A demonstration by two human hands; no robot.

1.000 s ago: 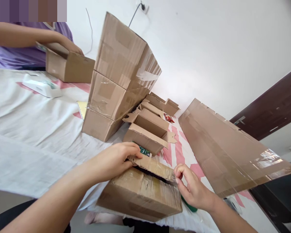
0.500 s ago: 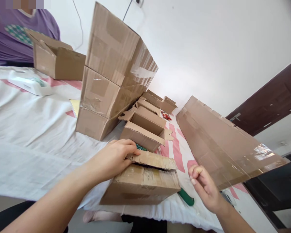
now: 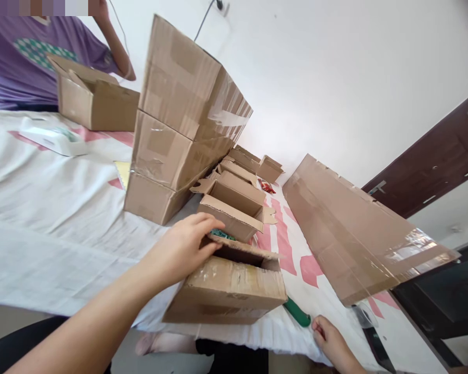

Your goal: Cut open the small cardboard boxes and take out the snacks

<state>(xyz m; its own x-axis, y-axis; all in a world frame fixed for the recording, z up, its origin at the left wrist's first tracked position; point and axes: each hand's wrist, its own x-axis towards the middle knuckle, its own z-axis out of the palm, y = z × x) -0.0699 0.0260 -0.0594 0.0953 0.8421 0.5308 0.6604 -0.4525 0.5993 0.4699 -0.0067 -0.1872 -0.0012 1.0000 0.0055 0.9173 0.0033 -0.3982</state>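
Observation:
Near the table's front edge stands a small cardboard box [image 3: 226,291], its top partly raised and a dark gap showing inside. My left hand [image 3: 197,241] pinches the left end of the raised box flap [image 3: 253,249], thumb on the near side and fingers over the far side. Right of the box, my right hand [image 3: 331,340] is low with its fingers curled in, and I see nothing in it. Just left of those fingers lies a green handle [image 3: 297,312], its other end hidden by the box. Behind the flap shows something green and shiny [image 3: 222,234].
Open cardboard boxes [image 3: 234,205] line up beyond, beside a tall stack of boxes [image 3: 171,124]. A large cardboard panel [image 3: 359,234] leans at the right, near a black phone-like object [image 3: 378,348]. Across the table, a person in a purple shirt [image 3: 8,67] is by another open box [image 3: 113,106].
The box flap has lifted at its near edge, widening the gap, with my left hand on it. My right hand has moved down toward the table's front edge. The other person's arm has risen.

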